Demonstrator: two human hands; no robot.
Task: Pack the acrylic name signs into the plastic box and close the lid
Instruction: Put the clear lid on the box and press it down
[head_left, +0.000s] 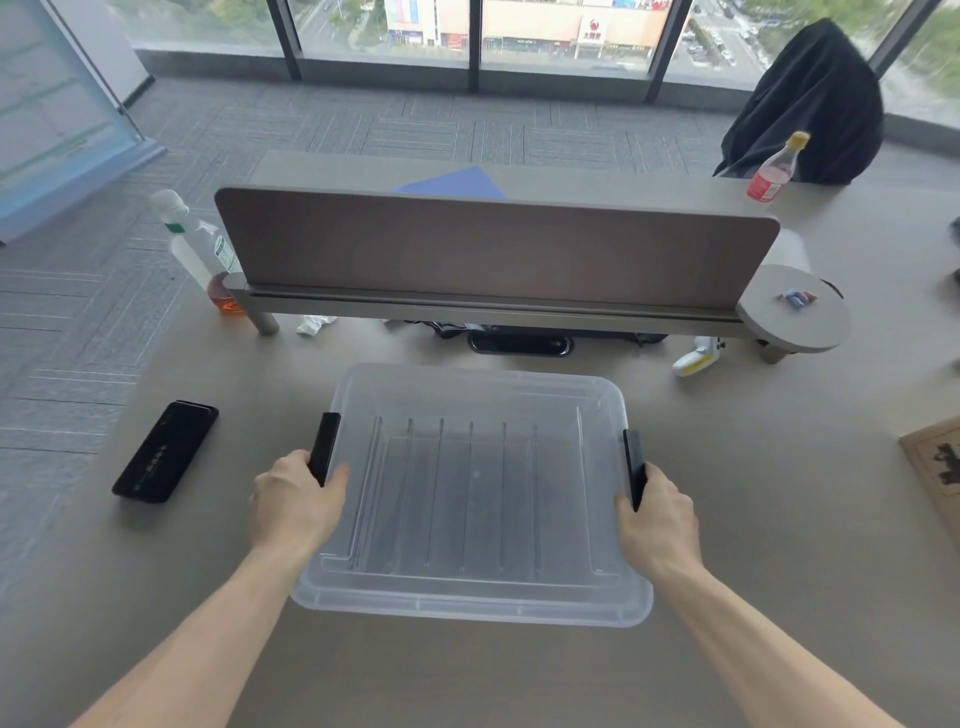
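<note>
While both forearms stretch forward from the bottom edge, the left hand (298, 501) curls round the black left latch (324, 448) of the plastic box (467, 600), thumb resting on the lid (483, 395). The right hand (657, 512) grips the right latch (634, 467), fingers wrapped under it. Box sits mid-desk (467, 675), lid on, near the divider panel (493, 249). Thin parallel lines show through the translucent lid; cannot tell whether they are signs. Black case (166, 451) lies well left.
</note>
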